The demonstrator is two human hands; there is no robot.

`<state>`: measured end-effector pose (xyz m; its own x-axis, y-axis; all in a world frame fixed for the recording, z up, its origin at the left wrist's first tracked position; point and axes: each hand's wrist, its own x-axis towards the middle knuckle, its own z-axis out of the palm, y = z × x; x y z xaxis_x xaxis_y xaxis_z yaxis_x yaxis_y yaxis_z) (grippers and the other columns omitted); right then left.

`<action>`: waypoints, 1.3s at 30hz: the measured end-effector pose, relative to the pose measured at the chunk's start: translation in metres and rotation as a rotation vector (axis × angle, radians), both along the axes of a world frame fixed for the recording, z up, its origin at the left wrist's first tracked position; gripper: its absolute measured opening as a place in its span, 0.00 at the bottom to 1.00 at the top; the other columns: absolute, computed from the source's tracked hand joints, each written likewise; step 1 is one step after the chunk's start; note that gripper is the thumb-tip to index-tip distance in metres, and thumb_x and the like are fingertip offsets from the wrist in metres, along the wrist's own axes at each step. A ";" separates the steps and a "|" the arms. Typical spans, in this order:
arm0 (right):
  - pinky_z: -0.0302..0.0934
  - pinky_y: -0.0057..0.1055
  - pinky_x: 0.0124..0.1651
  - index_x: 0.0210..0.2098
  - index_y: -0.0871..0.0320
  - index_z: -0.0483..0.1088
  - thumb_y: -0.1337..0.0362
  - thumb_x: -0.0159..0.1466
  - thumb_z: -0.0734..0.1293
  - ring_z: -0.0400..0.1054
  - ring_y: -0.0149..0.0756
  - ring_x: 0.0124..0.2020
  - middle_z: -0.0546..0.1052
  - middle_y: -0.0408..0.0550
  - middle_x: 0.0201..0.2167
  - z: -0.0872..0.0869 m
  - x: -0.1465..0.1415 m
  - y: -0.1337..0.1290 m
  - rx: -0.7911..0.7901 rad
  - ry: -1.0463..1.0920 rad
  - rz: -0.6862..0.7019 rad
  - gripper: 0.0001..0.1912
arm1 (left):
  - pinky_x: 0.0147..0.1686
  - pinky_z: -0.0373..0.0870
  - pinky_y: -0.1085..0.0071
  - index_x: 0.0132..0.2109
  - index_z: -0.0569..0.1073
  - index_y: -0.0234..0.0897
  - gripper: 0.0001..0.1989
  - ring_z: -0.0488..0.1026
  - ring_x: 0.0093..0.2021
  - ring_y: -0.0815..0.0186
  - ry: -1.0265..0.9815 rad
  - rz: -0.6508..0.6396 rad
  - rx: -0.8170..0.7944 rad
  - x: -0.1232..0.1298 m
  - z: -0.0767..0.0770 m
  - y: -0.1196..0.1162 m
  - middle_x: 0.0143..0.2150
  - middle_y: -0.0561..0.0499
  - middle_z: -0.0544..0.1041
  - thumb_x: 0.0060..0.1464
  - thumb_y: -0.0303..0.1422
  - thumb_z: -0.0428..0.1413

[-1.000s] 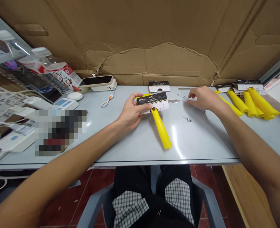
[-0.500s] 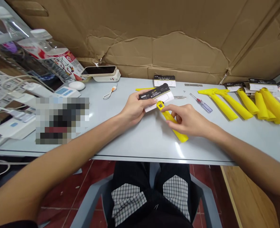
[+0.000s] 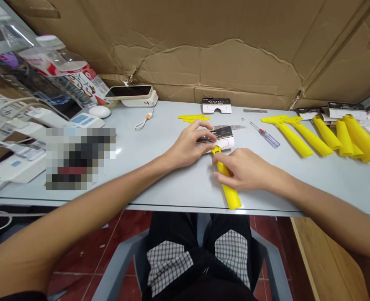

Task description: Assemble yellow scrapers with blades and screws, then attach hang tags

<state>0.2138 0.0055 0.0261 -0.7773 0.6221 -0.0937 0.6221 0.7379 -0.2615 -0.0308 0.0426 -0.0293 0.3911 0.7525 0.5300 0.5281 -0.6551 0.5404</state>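
Observation:
A black and white printed card (image 3: 225,137) lies low over the grey table with my left hand (image 3: 189,144) closed on its left end. The top of a yellow handle (image 3: 230,194) meets the card's lower edge, and the handle slants down toward the table's front edge. My right hand (image 3: 246,169) grips this handle near its top, thumb and fingers on either side. Just behind the card is a flat metal strip (image 3: 237,127). Yellow flat pieces (image 3: 193,118) and a second card (image 3: 217,106) rest farther back.
To the right lie a screwdriver (image 3: 269,138), a metal blade (image 3: 255,110), yellow scrapers (image 3: 294,138) and several yellow handles with cards (image 3: 362,138). At left are a phone (image 3: 130,92), a short cable (image 3: 144,121), a white mouse (image 3: 99,111), power strips (image 3: 18,165) and bottles (image 3: 84,81).
Both hands have brought the card and handle down and slightly right, nearer the table. The card is more level, the handle points more toward the front edge, and the yellow flat pieces are more exposed.

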 end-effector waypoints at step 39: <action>0.56 0.38 0.41 0.59 0.54 0.79 0.62 0.74 0.68 0.72 0.42 0.41 0.77 0.56 0.63 -0.005 0.029 0.042 0.210 0.058 -0.191 0.15 | 0.72 0.71 0.46 0.61 0.83 0.40 0.18 0.77 0.68 0.48 0.256 -0.015 -0.096 -0.006 0.003 0.001 0.66 0.39 0.80 0.72 0.41 0.58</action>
<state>0.2428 0.0478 0.0214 -0.6447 0.7586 0.0943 0.7433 0.6509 -0.1545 -0.0367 0.0434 -0.0261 0.5143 0.7877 0.3392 0.6463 -0.6160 0.4504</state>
